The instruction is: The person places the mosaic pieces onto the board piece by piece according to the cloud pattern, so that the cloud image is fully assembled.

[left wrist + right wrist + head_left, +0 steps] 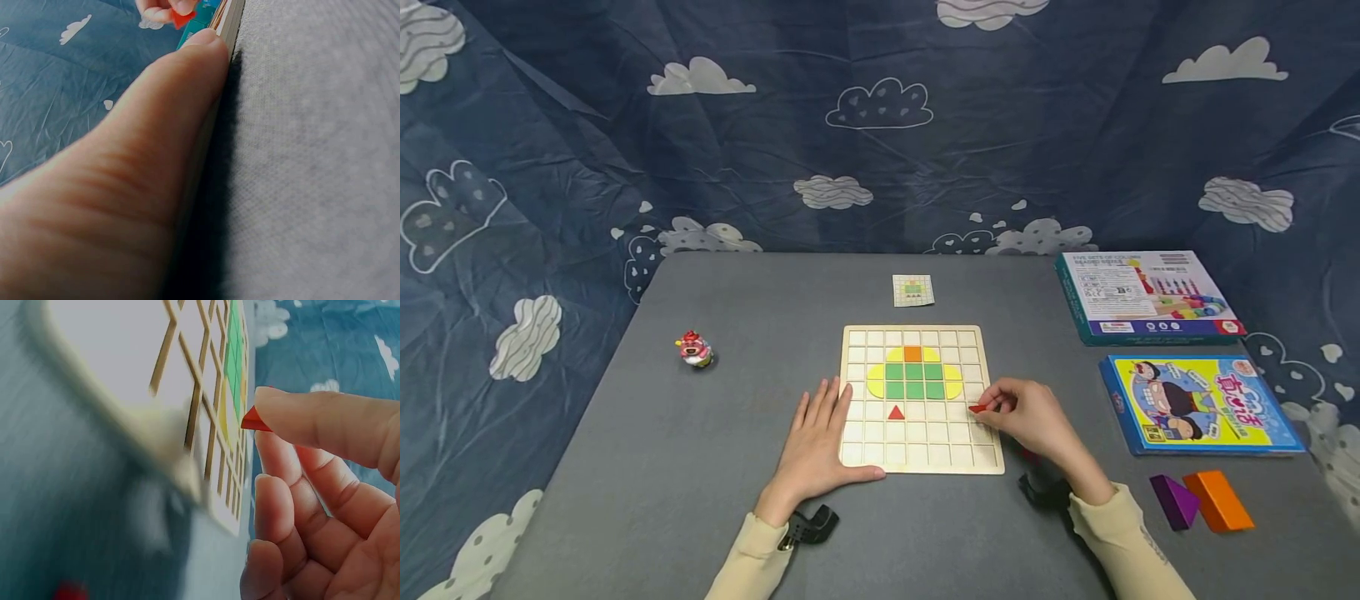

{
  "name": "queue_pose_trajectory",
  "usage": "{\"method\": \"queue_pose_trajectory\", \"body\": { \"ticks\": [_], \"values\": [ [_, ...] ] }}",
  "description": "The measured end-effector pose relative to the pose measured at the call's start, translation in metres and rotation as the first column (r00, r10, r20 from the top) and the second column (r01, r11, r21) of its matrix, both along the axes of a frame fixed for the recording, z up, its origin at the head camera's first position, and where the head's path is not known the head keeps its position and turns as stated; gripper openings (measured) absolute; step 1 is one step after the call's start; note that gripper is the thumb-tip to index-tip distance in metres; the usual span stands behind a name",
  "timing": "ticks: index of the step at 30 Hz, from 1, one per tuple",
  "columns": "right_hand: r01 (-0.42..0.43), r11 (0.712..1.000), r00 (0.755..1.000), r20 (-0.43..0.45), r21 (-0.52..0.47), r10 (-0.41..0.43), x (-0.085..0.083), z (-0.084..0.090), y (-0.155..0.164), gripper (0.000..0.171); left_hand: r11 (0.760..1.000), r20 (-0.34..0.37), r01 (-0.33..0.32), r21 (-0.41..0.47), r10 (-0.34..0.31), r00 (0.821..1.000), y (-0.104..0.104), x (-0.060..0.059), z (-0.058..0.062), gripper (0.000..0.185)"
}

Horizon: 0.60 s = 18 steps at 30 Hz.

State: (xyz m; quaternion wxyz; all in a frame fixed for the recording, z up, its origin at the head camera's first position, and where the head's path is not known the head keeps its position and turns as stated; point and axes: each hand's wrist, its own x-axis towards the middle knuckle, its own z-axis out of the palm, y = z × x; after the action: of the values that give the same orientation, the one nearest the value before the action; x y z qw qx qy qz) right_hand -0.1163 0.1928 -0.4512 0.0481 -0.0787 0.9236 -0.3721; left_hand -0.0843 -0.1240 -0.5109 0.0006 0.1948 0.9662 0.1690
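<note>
A square wooden grid board [925, 457] lies on the grey table. Green squares [914, 381], an orange square [912, 354] and yellow rounded pieces [953, 382] form a shape in its upper half. Below them sits a red triangle [896, 412]. My left hand [816, 450] rests at the board's left edge, fingers straight and thumb along the near edge. Between thumb and forefinger, my right hand [1033, 421] pinches a second red triangular piece [253, 420] over the board's right edge. Another red piece [1030, 455] lies on the table, partly hidden beneath my right wrist.
Behind the board is a small pattern card [913, 291]. Two boxes, one white-topped [1150, 292] and one blue and yellow [1206, 404], lie at the right. A purple block [1175, 502] and an orange block [1219, 501] are nearer. A small toy figure [695, 349] stands left.
</note>
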Motion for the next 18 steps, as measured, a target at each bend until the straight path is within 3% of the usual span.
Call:
{"method": "queue_pose_trajectory", "body": {
  "ticks": [5, 18],
  "values": [
    [-0.046, 0.999, 0.999, 0.005, -0.021, 0.047, -0.007, -0.001, -0.020, 0.014, 1.000, -0.003, 0.000, -0.002, 0.000, 1.000, 0.000, 0.000, 0.001, 0.123],
    [-0.191, 0.981, 0.981, -0.040, 0.035, 0.192, -0.017, -0.004, -0.058, 0.007, 1.000, 0.000, -0.007, -0.004, 0.007, 1.000, 0.001, 0.000, 0.000, 0.124]
  ]
}}
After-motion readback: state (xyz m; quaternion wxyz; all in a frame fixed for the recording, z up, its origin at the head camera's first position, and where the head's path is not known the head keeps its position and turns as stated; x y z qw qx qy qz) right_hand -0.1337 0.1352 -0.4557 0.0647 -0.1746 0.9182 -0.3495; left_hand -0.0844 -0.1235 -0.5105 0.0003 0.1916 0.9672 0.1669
